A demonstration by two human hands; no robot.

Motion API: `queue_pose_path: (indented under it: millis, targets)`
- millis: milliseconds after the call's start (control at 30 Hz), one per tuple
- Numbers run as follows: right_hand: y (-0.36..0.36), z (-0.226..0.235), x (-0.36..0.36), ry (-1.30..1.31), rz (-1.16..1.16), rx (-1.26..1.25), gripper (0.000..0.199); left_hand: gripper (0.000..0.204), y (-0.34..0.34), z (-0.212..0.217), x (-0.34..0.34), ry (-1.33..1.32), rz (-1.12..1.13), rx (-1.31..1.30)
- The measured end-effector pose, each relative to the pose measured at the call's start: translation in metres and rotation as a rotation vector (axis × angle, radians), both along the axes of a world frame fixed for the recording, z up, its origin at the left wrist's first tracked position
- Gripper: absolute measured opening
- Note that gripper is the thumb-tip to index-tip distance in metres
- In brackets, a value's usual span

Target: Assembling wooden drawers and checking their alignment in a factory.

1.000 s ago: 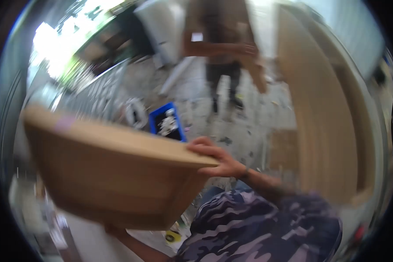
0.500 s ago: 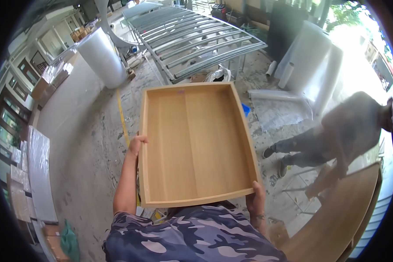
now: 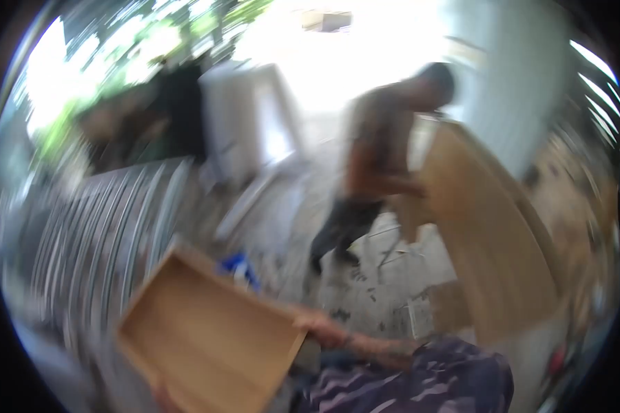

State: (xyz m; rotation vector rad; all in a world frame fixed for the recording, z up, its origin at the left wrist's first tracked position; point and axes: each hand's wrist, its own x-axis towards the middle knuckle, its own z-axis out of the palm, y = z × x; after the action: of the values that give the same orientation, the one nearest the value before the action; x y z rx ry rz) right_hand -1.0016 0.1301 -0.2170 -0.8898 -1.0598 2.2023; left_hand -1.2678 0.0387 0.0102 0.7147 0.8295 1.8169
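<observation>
A shallow, open-topped wooden box (image 3: 210, 330), shaped like a drawer, is tilted at the lower left of the blurred head view, its hollow side facing me. Its right edge is gripped by my right hand (image 3: 320, 327), the fingers closed over the rim. My left hand (image 3: 162, 398) shows only as a small smeared patch against the box's lower left side, near the picture's bottom edge. Most of that hand is hidden or cut off.
Another person (image 3: 379, 148) bends over a large brown wooden panel (image 3: 489, 234) at the right. A metal rack of bars (image 3: 114, 227) stands at the left. Farther back are a pale wrapped roll (image 3: 238, 117) and a blue item (image 3: 240, 270) on the floor.
My view has swung to the right, bringing the other person and the panel toward the middle. The box is still held, and it now lies lower left and tilted in view.
</observation>
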Motion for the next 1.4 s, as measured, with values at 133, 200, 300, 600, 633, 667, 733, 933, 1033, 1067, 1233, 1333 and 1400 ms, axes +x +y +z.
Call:
queue_pose_path:
  millis: [133, 200, 300, 600, 633, 667, 733, 933, 1033, 1067, 1233, 1333, 1400]
  targets:
    - [-0.003, -0.025, 0.012, 0.198, -0.16, -0.009, 0.064, 0.081, 0.123, -0.017, 0.005, 0.249, -0.271, 0.111]
    - [-0.005, -0.036, 0.04, 0.197, -0.183, 0.195, 0.083, 0.083, 0.156, -0.041, 0.021, 0.33, -0.368, 0.1]
    - [-0.015, 0.011, 0.081, 0.109, -0.133, 0.389, 0.098, 0.086, 0.175, -0.092, 0.056, 0.393, -0.49, 0.047]
    - [-0.042, 0.046, 0.208, -0.474, -0.463, 0.551, 0.096, 0.096, 0.145, -0.145, 0.128, 0.59, -0.434, 0.031]
    - [-0.047, 0.049, 0.221, -0.653, -0.508, 0.449, 0.09, 0.097, 0.132, -0.145, 0.118, 0.639, -0.36, 0.004]
    - [-0.059, 0.036, 0.234, -0.721, -0.753, 0.465, 0.081, 0.098, 0.115, -0.143, 0.106, 0.694, -0.275, -0.028]
    - [-0.072, 0.029, 0.265, -0.523, -0.9, 0.358, 0.075, 0.101, 0.087, -0.135, 0.082, 0.826, -0.102, -0.09]
    - [-0.104, -0.102, 0.32, -0.397, -0.943, 0.21, 0.061, 0.102, 0.036, -0.072, 0.211, 1.006, -0.28, 0.097]
    - [-0.156, -0.146, 0.365, -0.426, -0.927, 0.087, 0.056, 0.103, 0.038, -0.071, 0.301, 1.3, -0.392, 0.069]
    - [-0.17, -0.156, 0.375, -0.419, -0.942, 0.083, 0.055, 0.106, 0.04, -0.067, 0.325, 1.237, -0.516, -0.068]
    - [-0.175, -0.148, 0.434, -0.542, -0.826, 0.136, 0.051, 0.104, 0.046, -0.056, 0.368, 1.261, -0.545, -0.08]
    - [-0.177, -0.161, 0.468, -0.388, -0.86, 0.125, 0.05, 0.101, 0.034, -0.055, 0.369, 1.346, -0.494, 0.126]
    - [-0.166, -0.137, 0.48, -0.422, -0.852, 0.162, 0.059, 0.104, 0.023, -0.035, 0.368, 1.456, -0.526, -0.037]
